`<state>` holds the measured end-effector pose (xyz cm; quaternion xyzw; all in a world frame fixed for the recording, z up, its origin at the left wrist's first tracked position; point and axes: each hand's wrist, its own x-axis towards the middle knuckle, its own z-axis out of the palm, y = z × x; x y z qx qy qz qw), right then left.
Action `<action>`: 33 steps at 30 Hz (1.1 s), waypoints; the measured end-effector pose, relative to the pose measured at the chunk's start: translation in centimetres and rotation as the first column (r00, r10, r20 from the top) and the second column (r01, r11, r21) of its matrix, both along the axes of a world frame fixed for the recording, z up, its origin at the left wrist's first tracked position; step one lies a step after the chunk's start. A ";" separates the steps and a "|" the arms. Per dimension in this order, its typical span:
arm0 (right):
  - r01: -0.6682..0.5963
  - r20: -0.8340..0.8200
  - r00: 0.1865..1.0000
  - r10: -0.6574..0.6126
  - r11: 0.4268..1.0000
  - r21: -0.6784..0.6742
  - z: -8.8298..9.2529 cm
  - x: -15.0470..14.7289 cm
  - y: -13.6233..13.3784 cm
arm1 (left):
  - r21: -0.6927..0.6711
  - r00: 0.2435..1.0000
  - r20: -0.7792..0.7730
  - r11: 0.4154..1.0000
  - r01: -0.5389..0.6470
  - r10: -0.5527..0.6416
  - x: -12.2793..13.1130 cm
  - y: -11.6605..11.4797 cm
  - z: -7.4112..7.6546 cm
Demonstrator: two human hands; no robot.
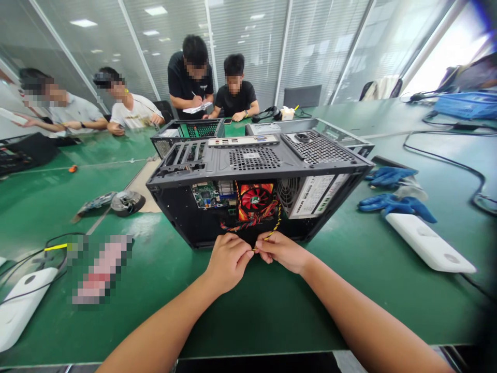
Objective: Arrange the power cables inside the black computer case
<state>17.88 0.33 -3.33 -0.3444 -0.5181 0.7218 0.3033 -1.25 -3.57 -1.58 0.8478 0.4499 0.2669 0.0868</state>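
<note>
An open black computer case (256, 160) lies on its side on the green table (272, 305), its inside facing me. Within it I see a red fan cooler (255, 199), a green motherboard (207, 194) and a power supply (310, 194). A yellow-and-black twisted cable (274, 228) hangs out of the case's lower edge. My left hand (227, 259) and my right hand (281, 251) meet just in front of the case, both pinched closed on the end of this cable. What sits at the cable's tip is hidden by my fingers.
Blue gloves (392, 191) and a white oblong device (429, 241) lie to the right. A loose fan (127, 202), cables and another white device (19, 305) lie to the left. A second open case (186, 132) stands behind. Several people sit at the far left side.
</note>
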 end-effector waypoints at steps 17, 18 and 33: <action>0.079 0.119 0.989 -0.089 0.993 0.087 -0.1 -0.7 -0.2 | 0.161 0.996 0.058 0.984 -0.073 0.065 -0.4 0.1 -0.7; 0.085 0.121 0.988 -0.095 0.993 0.087 0.0 -0.7 -0.2 | 0.169 0.997 0.051 0.983 -0.069 0.061 -0.4 0.1 -0.7; 0.086 0.182 0.977 -0.112 0.986 0.141 0.2 -1.0 -0.5 | 0.049 0.995 -0.056 0.995 -0.085 0.088 0.3 -0.1 -0.3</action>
